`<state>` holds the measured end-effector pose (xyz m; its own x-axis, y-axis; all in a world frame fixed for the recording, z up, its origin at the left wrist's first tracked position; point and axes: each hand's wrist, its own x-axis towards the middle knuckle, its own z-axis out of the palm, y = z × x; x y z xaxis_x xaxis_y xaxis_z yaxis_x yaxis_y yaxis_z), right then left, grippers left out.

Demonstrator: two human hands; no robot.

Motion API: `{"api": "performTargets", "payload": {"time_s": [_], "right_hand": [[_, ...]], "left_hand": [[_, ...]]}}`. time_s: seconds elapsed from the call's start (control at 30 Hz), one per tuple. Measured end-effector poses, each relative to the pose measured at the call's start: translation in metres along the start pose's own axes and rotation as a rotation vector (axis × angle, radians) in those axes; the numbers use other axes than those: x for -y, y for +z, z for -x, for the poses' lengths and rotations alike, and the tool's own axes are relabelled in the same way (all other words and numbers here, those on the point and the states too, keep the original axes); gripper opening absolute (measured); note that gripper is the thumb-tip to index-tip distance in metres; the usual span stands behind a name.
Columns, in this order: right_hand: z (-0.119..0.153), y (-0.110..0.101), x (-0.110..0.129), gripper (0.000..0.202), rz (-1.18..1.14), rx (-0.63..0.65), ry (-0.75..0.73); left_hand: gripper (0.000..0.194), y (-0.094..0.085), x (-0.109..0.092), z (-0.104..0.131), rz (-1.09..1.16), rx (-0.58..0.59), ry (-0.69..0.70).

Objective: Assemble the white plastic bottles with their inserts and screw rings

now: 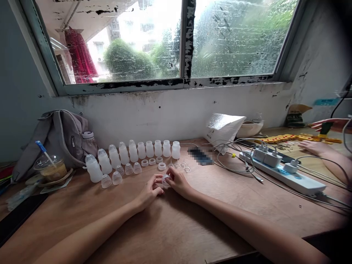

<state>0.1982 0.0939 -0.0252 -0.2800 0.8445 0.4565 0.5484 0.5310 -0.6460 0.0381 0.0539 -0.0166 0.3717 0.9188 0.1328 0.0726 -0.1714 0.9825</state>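
Over the table's middle, my left hand [150,190] and my right hand [178,182] meet at a small white bottle collar ring [165,179]. The fingers of both are closed on it, partly covering it. Just beyond my hands lies another collar ring [162,167], with more collar rings [152,161] behind it. Several thin clear rings [187,169], some with a pointed tip, lie beyond my right fingers. Clear dome caps [117,178] stand to the left. Behind them is a row of frosted baby bottles: some capped [94,168], others with open tops [157,148].
At left are a grey backpack [64,137] and an iced drink cup [52,169]. Cables and a power strip [286,176] lie at right, near a white pouch [224,128] and a blurred dark object [200,156]. Another person's hands [316,148] work at far right by yellow pieces [283,138].
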Motion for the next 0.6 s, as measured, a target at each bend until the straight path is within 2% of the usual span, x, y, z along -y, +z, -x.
{"api": "performTargets", "payload": {"time_s": [0.27,0.37,0.47,0.53,0.6], "right_hand": [[0.000,0.000,-0.001,0.018,0.021,0.014,0.015],[0.001,0.000,0.000,0.024,0.019,0.061,-0.037],[0.001,-0.001,0.001,0.029,-0.026,0.066,-0.060],[0.000,-0.003,0.001,0.035,-0.056,0.048,-0.011],[-0.001,-0.004,0.000,0.037,-0.095,0.040,0.054]], "left_hand": [[0.040,0.001,0.006,-0.002,-0.078,0.016,0.045],[0.031,-0.001,0.000,0.000,-0.195,0.013,0.110],[0.026,-0.011,-0.013,-0.007,-0.395,0.022,0.165],[0.032,-0.024,-0.022,-0.022,-0.575,-0.052,0.143],[0.033,-0.041,-0.028,-0.044,-0.813,-0.234,0.084]]}}
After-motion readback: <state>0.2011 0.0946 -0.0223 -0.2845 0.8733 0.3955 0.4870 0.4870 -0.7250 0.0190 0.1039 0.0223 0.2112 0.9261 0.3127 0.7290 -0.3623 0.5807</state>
